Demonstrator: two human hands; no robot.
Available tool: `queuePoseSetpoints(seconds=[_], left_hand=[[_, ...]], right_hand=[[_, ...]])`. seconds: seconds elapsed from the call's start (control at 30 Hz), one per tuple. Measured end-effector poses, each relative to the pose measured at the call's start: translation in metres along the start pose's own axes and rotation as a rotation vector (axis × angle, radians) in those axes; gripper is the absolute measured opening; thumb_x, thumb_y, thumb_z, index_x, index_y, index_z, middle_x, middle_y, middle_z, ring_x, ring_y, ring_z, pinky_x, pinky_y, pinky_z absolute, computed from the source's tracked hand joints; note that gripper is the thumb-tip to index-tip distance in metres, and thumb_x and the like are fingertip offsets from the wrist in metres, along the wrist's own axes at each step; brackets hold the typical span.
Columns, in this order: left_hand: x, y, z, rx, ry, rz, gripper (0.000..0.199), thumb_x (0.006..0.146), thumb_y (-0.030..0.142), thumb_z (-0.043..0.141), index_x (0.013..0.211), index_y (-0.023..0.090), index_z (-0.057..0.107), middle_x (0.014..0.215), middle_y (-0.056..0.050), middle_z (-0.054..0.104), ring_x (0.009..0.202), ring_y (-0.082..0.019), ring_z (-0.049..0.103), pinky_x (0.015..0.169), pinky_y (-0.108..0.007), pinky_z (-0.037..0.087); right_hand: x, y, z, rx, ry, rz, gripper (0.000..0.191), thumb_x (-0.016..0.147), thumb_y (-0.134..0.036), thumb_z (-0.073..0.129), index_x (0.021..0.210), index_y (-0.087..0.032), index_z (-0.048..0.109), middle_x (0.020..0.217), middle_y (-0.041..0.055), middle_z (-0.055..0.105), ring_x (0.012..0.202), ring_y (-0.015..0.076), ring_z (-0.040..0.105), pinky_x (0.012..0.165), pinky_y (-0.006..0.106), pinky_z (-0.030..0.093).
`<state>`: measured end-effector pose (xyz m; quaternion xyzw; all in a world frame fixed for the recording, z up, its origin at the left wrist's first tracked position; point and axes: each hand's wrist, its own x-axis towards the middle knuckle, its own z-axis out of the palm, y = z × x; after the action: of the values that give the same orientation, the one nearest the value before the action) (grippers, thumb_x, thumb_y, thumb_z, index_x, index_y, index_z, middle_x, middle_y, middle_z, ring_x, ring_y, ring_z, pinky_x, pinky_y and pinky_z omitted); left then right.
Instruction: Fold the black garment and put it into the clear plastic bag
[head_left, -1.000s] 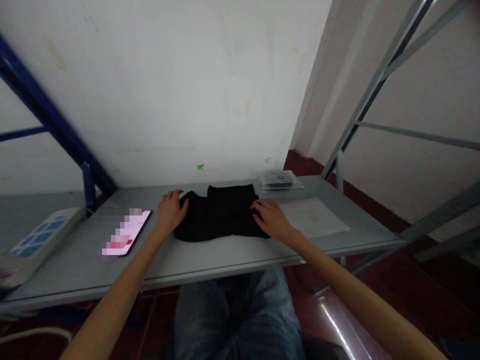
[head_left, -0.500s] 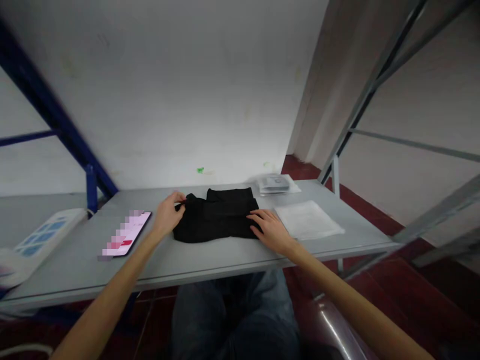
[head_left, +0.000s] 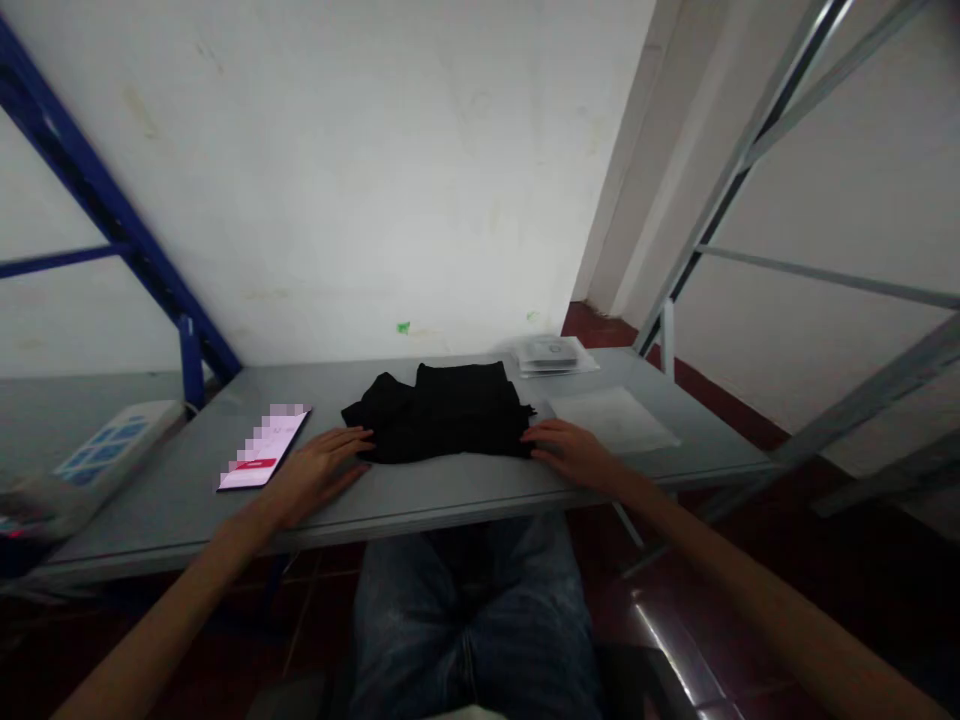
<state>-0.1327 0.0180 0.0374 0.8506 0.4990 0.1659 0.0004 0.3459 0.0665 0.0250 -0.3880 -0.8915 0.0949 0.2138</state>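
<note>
A black cloth garment (head_left: 457, 415) lies folded on the grey table, its upper left part bunched and a squarer section sticking out at the back. At its front left corner my left hand (head_left: 326, 468) rests with fingers stretched out, the fingertips touching the fabric. My right hand (head_left: 568, 452) lies at the front right corner, fingers extended onto the cloth's edge and the thumb a little apart. Both hands are open. Close to my right hand lies a flat translucent plastic bag (head_left: 619, 420).
A phone (head_left: 266, 450) with a lit screen lies left of the garment. Farther left is a white power strip (head_left: 112, 450). Several packed plastic sleeves (head_left: 553, 355) are stacked at the back right. The table (head_left: 450, 500) meets a white wall; metal frames rise at both sides.
My left hand has let go of the cloth's upper left edge and come down to the front left corner. My right hand has shifted slightly right. The garment's left side now spreads wider.
</note>
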Motion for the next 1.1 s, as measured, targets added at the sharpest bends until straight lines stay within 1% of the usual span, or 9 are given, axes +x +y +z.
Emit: queuePoseSetpoints(seconds=[0.23, 0.4, 0.5, 0.57, 0.63, 0.77, 0.9, 1.0, 1.1], left_hand=[[0.013, -0.011, -0.001, -0.12, 0.051, 0.006, 0.042, 0.098, 0.059, 0.051, 0.105, 0.028, 0.077, 0.118, -0.007, 0.078, 0.118, -0.029, 0.069, 0.106, -0.045, 0.055], [0.02, -0.009, -0.007, -0.186, 0.102, -0.096, 0.043, 0.095, 0.061, 0.054, 0.105, 0.026, 0.077, 0.109, -0.008, 0.078, 0.104, -0.028, 0.072, 0.097, -0.041, 0.056], [0.033, -0.009, -0.012, -0.231, 0.148, -0.2, 0.045, 0.094, 0.061, 0.052, 0.106, 0.025, 0.076, 0.103, -0.008, 0.079, 0.087, -0.025, 0.071, 0.082, -0.036, 0.056], [0.047, -0.013, -0.013, -0.258, 0.159, -0.278, 0.047, 0.094, 0.06, 0.048, 0.111, 0.024, 0.073, 0.096, -0.006, 0.079, 0.073, -0.022, 0.068, 0.072, -0.034, 0.054], [0.062, -0.02, -0.012, -0.272, 0.154, -0.34, 0.047, 0.095, 0.058, 0.046, 0.115, 0.023, 0.069, 0.089, -0.004, 0.078, 0.066, -0.021, 0.066, 0.067, -0.032, 0.051], [0.082, -0.028, -0.004, -0.15, 0.126, -0.444, 0.04, 0.096, 0.048, 0.044, 0.117, 0.02, 0.063, 0.086, -0.006, 0.077, 0.078, -0.025, 0.072, 0.071, -0.032, 0.05], [0.078, -0.018, 0.008, 0.16, 0.092, -0.528, 0.044, 0.103, 0.047, 0.039, 0.132, 0.019, 0.055, 0.098, -0.012, 0.076, 0.093, -0.032, 0.073, 0.076, -0.037, 0.05], [0.071, -0.006, 0.013, 0.313, 0.132, -0.581, 0.048, 0.105, 0.049, 0.035, 0.134, 0.016, 0.055, 0.115, -0.02, 0.073, 0.106, -0.037, 0.07, 0.079, -0.04, 0.052], [0.07, -0.003, 0.013, 0.318, 0.092, -0.646, 0.05, 0.103, 0.054, 0.036, 0.123, 0.016, 0.062, 0.116, -0.022, 0.071, 0.109, -0.04, 0.069, 0.081, -0.043, 0.053]], right_hand=[[0.006, 0.005, 0.001, -0.004, -0.004, 0.006, 0.028, 0.099, -0.024, 0.06, 0.123, -0.024, 0.074, 0.125, 0.0089, 0.073, 0.114, 0.0242, 0.07, 0.103, 0.04, 0.055], [0.011, 0.002, 0.0, -0.041, 0.074, -0.003, 0.026, 0.101, -0.024, 0.053, 0.112, -0.024, 0.076, 0.112, 0.0085, 0.075, 0.106, 0.0233, 0.07, 0.099, 0.039, 0.055], [0.029, 0.003, -0.001, 0.0, 0.215, 0.048, 0.027, 0.101, -0.024, 0.049, 0.107, -0.021, 0.075, 0.103, 0.0087, 0.074, 0.1, 0.0231, 0.069, 0.094, 0.036, 0.054], [0.049, 0.007, 0.0, 0.051, 0.302, 0.13, 0.028, 0.101, -0.024, 0.047, 0.108, -0.019, 0.073, 0.102, 0.0083, 0.075, 0.093, 0.0215, 0.069, 0.087, 0.033, 0.054], [0.071, 0.011, 0.004, 0.074, 0.34, 0.232, 0.028, 0.099, -0.022, 0.046, 0.109, -0.019, 0.072, 0.102, 0.0075, 0.076, 0.088, 0.0203, 0.069, 0.082, 0.03, 0.053], [0.106, 0.015, 0.02, -0.042, 0.313, 0.446, 0.028, 0.1, -0.019, 0.046, 0.112, -0.018, 0.071, 0.104, 0.0084, 0.076, 0.094, 0.0213, 0.07, 0.085, 0.03, 0.05], [0.112, 0.011, 0.033, -0.178, 0.24, 0.542, 0.025, 0.103, -0.02, 0.048, 0.117, -0.018, 0.069, 0.114, 0.0121, 0.073, 0.098, 0.0232, 0.069, 0.085, 0.03, 0.049], [0.11, -0.001, 0.035, -0.291, 0.318, 0.512, 0.031, 0.104, -0.019, 0.043, 0.125, -0.017, 0.066, 0.124, 0.0159, 0.068, 0.107, 0.0267, 0.066, 0.088, 0.034, 0.05], [0.116, -0.03, 0.038, -0.34, 0.383, 0.362, 0.039, 0.105, -0.015, 0.037, 0.132, -0.016, 0.066, 0.128, 0.0174, 0.067, 0.117, 0.029, 0.062, 0.098, 0.039, 0.047]])
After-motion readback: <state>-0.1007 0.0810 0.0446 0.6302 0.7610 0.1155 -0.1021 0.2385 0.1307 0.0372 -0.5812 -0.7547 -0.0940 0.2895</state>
